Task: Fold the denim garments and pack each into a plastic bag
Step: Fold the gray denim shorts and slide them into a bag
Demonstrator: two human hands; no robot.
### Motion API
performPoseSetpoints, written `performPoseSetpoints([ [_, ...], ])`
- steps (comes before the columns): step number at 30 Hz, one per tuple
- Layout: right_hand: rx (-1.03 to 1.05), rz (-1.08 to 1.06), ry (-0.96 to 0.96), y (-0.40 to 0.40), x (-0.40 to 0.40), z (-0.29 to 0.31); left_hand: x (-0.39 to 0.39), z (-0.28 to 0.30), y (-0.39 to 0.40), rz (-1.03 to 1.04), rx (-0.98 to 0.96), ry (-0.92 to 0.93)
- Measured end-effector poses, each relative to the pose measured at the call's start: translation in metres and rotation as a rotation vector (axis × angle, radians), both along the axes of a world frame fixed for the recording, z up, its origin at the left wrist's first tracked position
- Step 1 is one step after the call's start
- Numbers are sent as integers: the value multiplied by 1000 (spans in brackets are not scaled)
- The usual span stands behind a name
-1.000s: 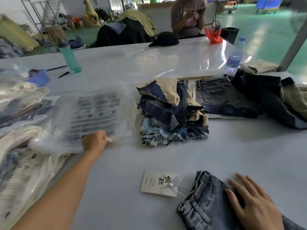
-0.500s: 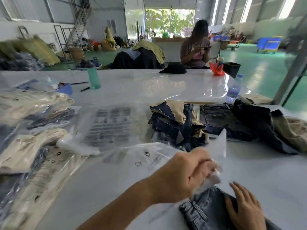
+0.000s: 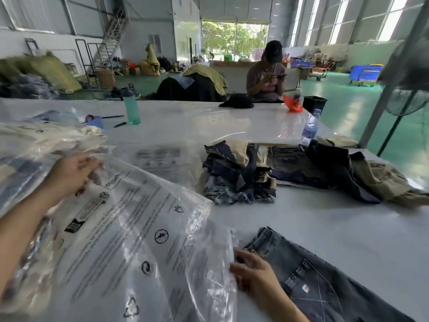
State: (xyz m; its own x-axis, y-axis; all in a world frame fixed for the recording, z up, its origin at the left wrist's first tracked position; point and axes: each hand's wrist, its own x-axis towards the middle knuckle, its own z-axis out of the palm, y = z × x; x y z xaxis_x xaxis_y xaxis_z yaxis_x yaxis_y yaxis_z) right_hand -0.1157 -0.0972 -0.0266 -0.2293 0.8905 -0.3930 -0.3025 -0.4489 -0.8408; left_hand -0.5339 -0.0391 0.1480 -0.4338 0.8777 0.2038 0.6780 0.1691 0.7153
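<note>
Now the left hand is gripping the far edge of a clear printed plastic bag at about ten o'clock, fingers curled round the film and lifting it off the desk; blur is hiding exactly how the fingers are lying. Right hand is sitting at about five o'clock, where the bag's near edge is meeting the waistband of the grey denim garment. Whether its fingers are pinching the film or only pressing on cloth, I cannot tell. The garment is lying flat on the desk, just right of the bag and not yet inside it. A stack of folded denim shorts is waiting near the centre, with darker garments spreading toward two o'clock. Bagged pieces are piling up at nine o'clock, under and beyond the left arm. A teal bottle and a clear water bottle are standing well back. Judging the risks: the film is billowing and creasing, so the mouth may be clinging shut when the garment is being fed in; the denim may be unfolding as it is dragging across the opening; the paper tag and its string may be snagging on the bag edge; and a wide sweep of the bag may be disturbing the folded stack beside it.
</note>
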Motion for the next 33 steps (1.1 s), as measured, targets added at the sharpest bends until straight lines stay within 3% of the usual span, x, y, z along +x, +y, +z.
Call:
performPoseSetpoints([
  [3, 58, -144, -288, 7, -9, 6, -12, -23, -10, 169, -357, 526],
  [4, 100, -179, -391, 10, -11, 8, 3, -26, -17, 213, -307, 639],
  [5, 142, -193, -492, 12, -13, 9, 30, -29, -28, 207, -217, 636],
  [7, 181, -173, -577, 14, -20, 10, 104, -43, -55, -13, -132, 381],
  [9, 129, -141, -495, 10, -27, 10, 182, -80, -81, -313, -319, 129],
  [10, 94, -132, -434, 7, -30, 10, 214, -101, -93, -429, -436, 69],
  [12, 66, -130, -377, 3, -32, 10, 257, -144, -106, -517, -573, 125],
  [20, 128, -92, -499, -14, -27, 0, 273, -195, -118, -366, -403, 373],
  [24, 39, 24, -483, -27, -32, -8, 271, -196, -121, -298, -384, 371],
  [26, 15, 85, -457, -32, -35, -9, 267, -193, -123, -242, -377, 254],
  [29, 25, 111, -442, -38, -38, -8, 257, -189, -123, -149, -380, -96],
  [33, 42, 134, -470, -38, -41, -4, 249, -190, -124, -174, -346, -375],
])
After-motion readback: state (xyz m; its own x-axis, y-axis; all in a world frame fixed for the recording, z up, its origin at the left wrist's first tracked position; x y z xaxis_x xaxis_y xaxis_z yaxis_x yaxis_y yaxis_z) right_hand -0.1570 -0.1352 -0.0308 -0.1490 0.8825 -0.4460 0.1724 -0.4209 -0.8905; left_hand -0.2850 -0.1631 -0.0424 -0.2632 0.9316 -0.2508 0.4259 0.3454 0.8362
